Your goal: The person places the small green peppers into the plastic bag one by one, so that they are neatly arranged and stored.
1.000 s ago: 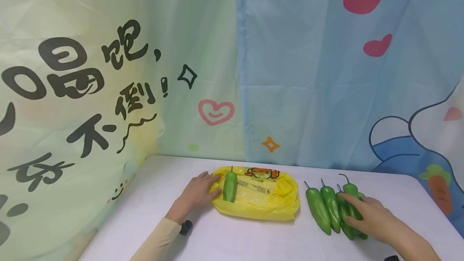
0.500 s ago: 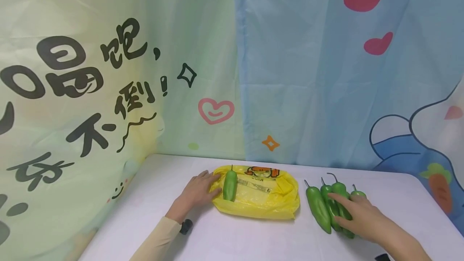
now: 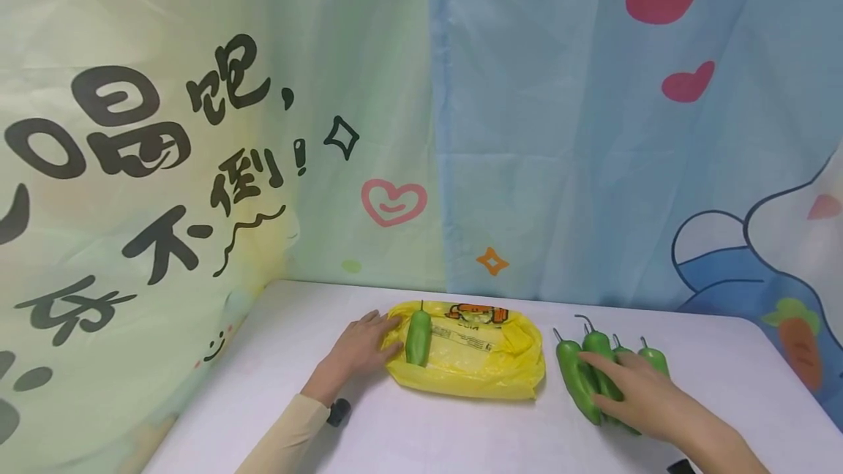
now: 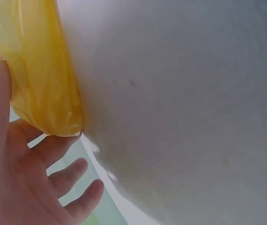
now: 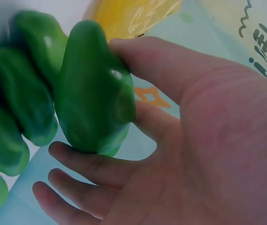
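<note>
My right hand (image 3: 648,397) pinches a long green pepper (image 5: 91,89) between thumb and fingers, its curved stem pointing away in the head view. The held pepper overlaps the other green peppers (image 3: 579,390), which lie side by side on the table; my hand partly hides them. At the left end of a yellow plastic bag (image 3: 474,382), my left hand (image 3: 358,346) holds its edge, thumb on the near side and fingers behind in the left wrist view (image 4: 39,183). One green pepper (image 3: 418,339) lies on the left part of the bag.
The white table (image 3: 487,437) meets a printed curtain (image 3: 527,167) along its back and left side. Dark wrist cameras (image 3: 339,412) sit at both wrists. The bag lies left of the pepper group.
My right hand has shifted left with the pepper it pinches, passing over the others and uncovering the rightmost one. My left hand and the bag have stayed where they were.
</note>
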Tool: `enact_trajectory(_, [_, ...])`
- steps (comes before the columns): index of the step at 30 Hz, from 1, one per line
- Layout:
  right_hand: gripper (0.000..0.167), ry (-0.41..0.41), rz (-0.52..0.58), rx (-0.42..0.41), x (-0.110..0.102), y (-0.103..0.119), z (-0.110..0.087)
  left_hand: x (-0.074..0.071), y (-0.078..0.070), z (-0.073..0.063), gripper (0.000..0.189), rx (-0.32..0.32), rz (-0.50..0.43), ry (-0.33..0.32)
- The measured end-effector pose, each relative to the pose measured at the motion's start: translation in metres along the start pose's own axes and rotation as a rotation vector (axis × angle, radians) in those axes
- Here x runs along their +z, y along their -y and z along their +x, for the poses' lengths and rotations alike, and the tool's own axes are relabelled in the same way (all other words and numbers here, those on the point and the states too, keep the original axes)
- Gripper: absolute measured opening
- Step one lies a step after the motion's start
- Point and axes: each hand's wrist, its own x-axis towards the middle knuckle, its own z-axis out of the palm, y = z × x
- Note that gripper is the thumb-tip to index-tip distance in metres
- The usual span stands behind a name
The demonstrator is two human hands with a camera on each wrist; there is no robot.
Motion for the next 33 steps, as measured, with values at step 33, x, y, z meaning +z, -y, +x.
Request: enact_trajectory(33, [0.069,-0.003,0.008,-0.018,-0.009,0.037,0.009,0.000,-0.001,0.001,0.057,-0.006,-0.016,0.008])
